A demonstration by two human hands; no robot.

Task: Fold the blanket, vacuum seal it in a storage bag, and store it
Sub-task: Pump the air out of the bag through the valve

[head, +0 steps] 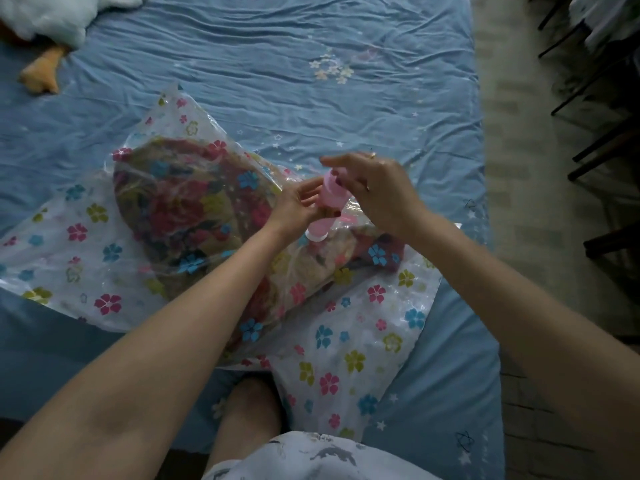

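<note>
Hands on pump, mid-bag.

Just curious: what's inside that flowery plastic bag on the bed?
A folded floral blanket fills the clear storage bag. The hands, pump and forearms cover part of it.

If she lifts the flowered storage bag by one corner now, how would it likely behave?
The storage bag would probably flop: its clear plastic margins lie loose and crinkled on the bed sheet. The folded blanket still bulges inside, so the load likely sags and shifts. The glossy film may be slippery.
</note>
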